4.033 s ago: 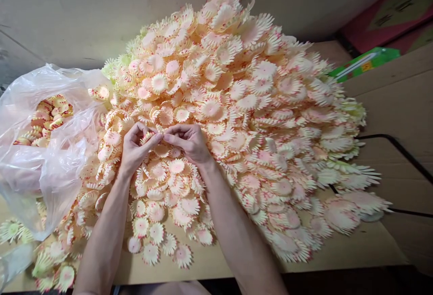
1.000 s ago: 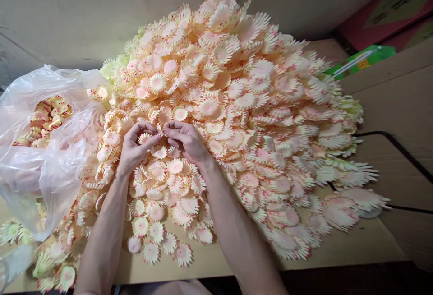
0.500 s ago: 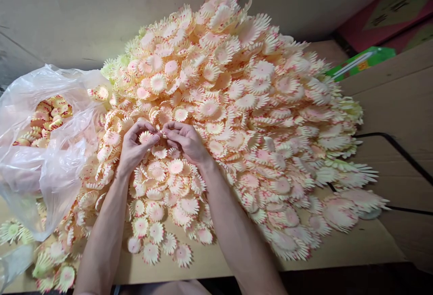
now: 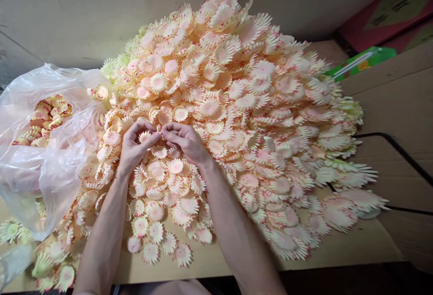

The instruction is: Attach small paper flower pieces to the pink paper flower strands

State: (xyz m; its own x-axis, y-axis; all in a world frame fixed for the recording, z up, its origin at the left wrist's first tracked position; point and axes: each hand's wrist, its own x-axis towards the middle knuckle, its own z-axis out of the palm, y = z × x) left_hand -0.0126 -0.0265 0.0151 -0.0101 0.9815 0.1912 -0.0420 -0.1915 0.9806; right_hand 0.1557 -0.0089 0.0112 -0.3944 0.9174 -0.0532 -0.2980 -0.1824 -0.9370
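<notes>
Because everything I'm working on sits between my fingertips, the head view, the only one I have, comes down to two hands nearly touching over the heap of pale, pink-edged discs point(image 4: 209, 108). My left hand point(image 4: 132, 148) has thumb and forefinger pressed together at the tips, and a small petaled disc point(image 4: 143, 136) shows in the loop they make; it looks held there, in front of the heap. My right hand point(image 4: 190, 144) meets it with thumb and forefinger drawn into a pinch; what lies between those tips is too small for me to tell.

I take this for fine, two-handed fingering of one piece, so the left should be the steady side and the right should do the small moves. A light pinch seems wise: the petals look thin and could crease or tear under a hard squeeze. Better to grip near the pink centre than by the fringe. My wrists do well low over the loose discs in front, near the tabletop point(image 4: 216, 263), without brushing them or the plastic bag point(image 4: 61, 164) at my left.
</notes>
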